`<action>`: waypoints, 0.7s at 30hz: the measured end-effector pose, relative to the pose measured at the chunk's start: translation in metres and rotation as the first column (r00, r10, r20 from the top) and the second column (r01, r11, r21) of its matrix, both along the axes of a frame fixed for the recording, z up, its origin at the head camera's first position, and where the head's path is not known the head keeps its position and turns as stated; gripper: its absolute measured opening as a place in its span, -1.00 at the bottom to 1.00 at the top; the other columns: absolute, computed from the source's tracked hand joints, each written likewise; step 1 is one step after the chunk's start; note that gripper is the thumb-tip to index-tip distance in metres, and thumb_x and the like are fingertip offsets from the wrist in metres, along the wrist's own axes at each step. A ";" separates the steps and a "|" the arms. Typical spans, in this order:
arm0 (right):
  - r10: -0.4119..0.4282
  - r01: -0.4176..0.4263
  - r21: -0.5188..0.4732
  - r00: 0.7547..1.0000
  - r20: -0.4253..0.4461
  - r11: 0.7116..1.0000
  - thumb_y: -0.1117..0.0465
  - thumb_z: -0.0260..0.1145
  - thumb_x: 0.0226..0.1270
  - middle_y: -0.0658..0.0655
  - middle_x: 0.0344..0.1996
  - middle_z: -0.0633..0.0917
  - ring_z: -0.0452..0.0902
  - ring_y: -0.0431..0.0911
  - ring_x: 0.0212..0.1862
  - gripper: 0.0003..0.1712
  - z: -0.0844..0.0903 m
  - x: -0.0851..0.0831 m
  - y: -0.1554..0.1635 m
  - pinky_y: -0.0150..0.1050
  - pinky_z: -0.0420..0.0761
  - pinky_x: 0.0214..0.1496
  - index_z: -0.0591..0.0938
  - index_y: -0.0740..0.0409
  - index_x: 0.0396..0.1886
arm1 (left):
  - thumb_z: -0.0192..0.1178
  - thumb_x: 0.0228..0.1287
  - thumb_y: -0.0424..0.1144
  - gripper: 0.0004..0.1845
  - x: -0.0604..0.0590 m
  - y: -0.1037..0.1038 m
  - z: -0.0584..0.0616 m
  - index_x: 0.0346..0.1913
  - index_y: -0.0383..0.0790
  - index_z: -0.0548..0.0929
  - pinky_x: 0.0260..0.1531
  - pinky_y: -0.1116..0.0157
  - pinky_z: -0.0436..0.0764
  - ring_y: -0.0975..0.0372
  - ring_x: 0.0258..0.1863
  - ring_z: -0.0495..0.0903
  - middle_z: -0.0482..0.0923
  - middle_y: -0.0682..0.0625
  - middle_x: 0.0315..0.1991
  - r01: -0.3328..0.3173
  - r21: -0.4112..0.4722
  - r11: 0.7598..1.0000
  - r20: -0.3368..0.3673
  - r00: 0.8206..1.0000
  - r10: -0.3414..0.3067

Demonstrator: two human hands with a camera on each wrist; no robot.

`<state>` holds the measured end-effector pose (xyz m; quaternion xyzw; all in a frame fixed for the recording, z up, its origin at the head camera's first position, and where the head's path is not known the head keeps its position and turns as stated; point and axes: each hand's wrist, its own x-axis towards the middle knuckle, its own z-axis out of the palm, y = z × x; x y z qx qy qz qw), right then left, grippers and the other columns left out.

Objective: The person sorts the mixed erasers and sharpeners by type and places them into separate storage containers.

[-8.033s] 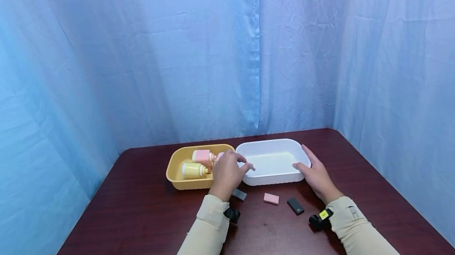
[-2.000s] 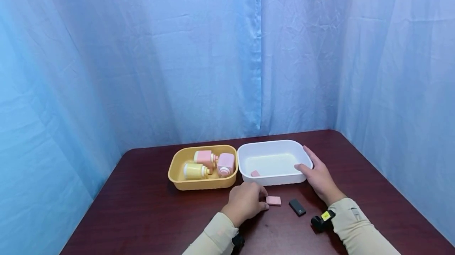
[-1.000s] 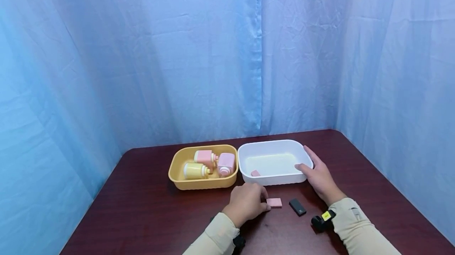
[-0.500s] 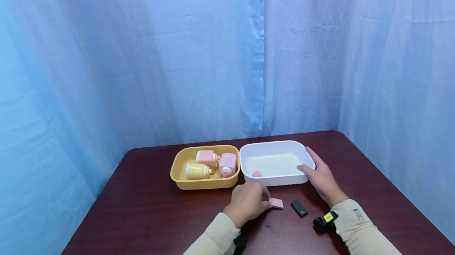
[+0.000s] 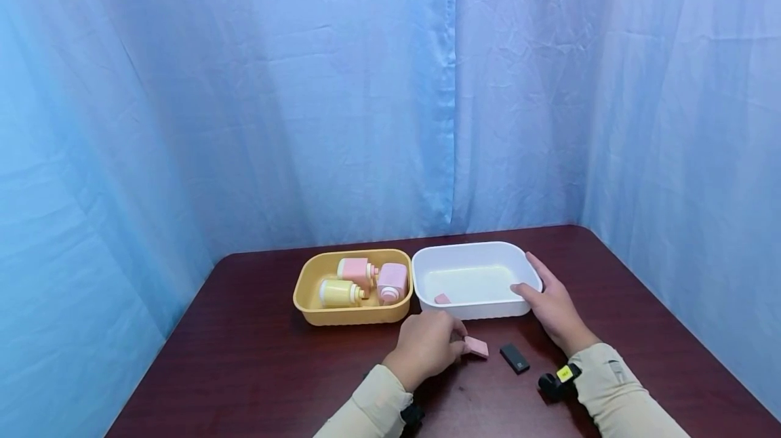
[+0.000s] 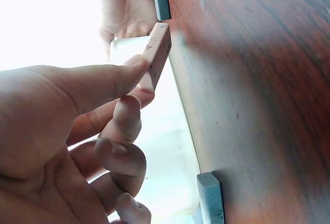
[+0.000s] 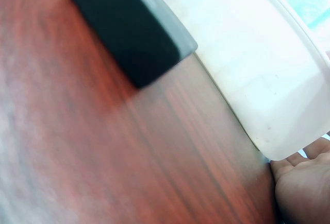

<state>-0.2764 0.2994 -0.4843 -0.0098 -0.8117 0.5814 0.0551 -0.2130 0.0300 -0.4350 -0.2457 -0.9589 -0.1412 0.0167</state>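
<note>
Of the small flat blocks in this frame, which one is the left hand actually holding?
The pink block in front of the white tub: the left hand pinches its edge. The other pink block lies inside that tub, and the black block lies untouched on the table.

On the table (image 5: 244,356), the left hand (image 5: 427,348) pinches a pink block (image 5: 476,347) tilted off the surface — a black block (image 5: 514,358) lies just beside it; the right hand (image 5: 552,306) rests against the white tub (image 5: 476,255), next to a yellow tub (image 5: 317,268) of bottles (image 5: 342,285)
</note>
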 end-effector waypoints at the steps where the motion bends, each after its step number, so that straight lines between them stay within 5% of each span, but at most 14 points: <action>1: 0.000 0.000 -0.001 1.000 -0.001 1.000 0.10 0.29 0.49 0.17 0.69 0.01 0.00 0.19 0.63 0.01 0.000 0.000 0.000 0.27 0.19 0.55 -0.09 -0.12 0.72 | 0.44 0.28 0.05 -0.89 0.000 0.000 0.000 -0.19 0.22 0.85 -0.42 0.35 0.48 0.46 -0.41 0.56 0.70 0.36 -0.38 0.002 0.003 1.000 -0.002 1.000 -0.002; 21: -0.007 0.007 0.001 1.000 0.005 1.000 0.10 0.30 0.49 0.16 0.69 0.01 0.00 0.18 0.63 0.01 -0.002 -0.003 0.001 0.25 0.19 0.56 -0.08 -0.11 0.72 | 0.42 0.32 0.03 -0.87 -0.002 -0.002 0.007 -0.12 0.23 0.83 -0.52 0.38 0.38 0.43 -0.56 0.41 0.52 0.34 -0.59 0.004 0.102 0.995 -0.017 1.000 -0.002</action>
